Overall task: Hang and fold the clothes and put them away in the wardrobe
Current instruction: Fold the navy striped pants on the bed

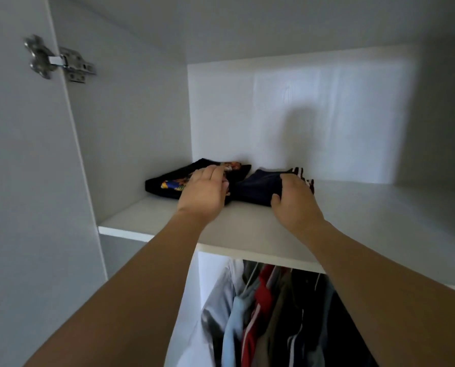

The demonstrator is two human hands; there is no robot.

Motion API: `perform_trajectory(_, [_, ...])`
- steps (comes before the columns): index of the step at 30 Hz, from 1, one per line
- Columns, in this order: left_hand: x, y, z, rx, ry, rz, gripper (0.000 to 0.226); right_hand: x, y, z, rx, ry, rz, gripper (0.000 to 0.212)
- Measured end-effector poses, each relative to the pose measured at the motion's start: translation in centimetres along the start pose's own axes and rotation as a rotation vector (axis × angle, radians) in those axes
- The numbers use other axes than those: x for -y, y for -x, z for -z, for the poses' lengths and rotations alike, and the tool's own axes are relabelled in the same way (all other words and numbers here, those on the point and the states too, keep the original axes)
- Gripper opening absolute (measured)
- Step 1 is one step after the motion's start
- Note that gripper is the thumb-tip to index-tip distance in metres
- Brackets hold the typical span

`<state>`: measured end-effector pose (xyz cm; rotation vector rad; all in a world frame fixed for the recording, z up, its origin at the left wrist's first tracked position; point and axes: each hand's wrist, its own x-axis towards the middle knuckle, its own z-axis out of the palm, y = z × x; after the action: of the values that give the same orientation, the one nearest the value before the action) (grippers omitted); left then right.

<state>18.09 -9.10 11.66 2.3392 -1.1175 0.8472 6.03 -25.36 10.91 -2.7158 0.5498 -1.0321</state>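
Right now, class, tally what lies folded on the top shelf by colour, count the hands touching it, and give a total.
Black folded garment with colourful print: 1
Navy folded garment with striped trim: 1
Hands on the garments, left hand and right hand: 2
Total: 4

Two folded garments [258,185] on one shelf [247,234], two hands [202,192], one door hinge [59,59], several hanging clothes [268,313], number unclear.
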Motion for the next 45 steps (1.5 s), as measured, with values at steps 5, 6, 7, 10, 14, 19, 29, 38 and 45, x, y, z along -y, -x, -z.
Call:
perform_trajectory(5, [-2.6, 3.1, 3.0, 0.042, -0.014, -0.010, 0.045, -0.3, 3.9, 3.4, 0.031, 0.065, 0.031, 0.048])
perform_trajectory(6, [-3.5, 3.3, 3.3, 0.038, -0.009, -0.024, 0.046, -0.6, 4.5, 4.4, 0.019, 0.059, 0.015, 0.046])
perform_trajectory(7, [-4.3, 3.4, 3.7, 0.038, -0.002, -0.041, 0.046, -0.9, 5.1, 5.4, 0.005, 0.053, -0.003, 0.046])
perform_trajectory(10, [-6.9, 3.3, 4.2, 0.030, 0.030, -0.118, 0.046, -2.0, 6.7, 8.2, -0.011, 0.094, -0.064, 0.048])
perform_trajectory(14, [-9.5, 3.0, 4.0, 0.042, 0.101, -0.208, 0.045, -2.8, 8.8, 11.0, -0.023, 0.147, -0.190, 0.053])
perform_trajectory(19, [-11.9, 3.5, 2.3, 0.073, 0.218, -0.384, 0.044, -2.5, 12.1, 12.4, -0.049, 0.213, -0.346, 0.054])
perform_trajectory(29, [-17.3, 9.2, 0.9, 0.174, 0.498, -0.757, 0.059, 2.4, 25.7, 14.8, -0.164, 0.361, -0.715, 0.051])
perform_trajectory(38, [-23.3, 22.0, 9.4, 0.205, 0.663, -1.145, 0.049, 12.3, 42.2, 20.5, -0.192, 0.466, -0.923, 0.050])
perform_trajectory(45, [-29.0, 34.6, 21.4, 0.160, 0.900, -1.265, 0.038, 22.5, 58.0, 29.4, -0.300, 0.657, -1.149, 0.051])
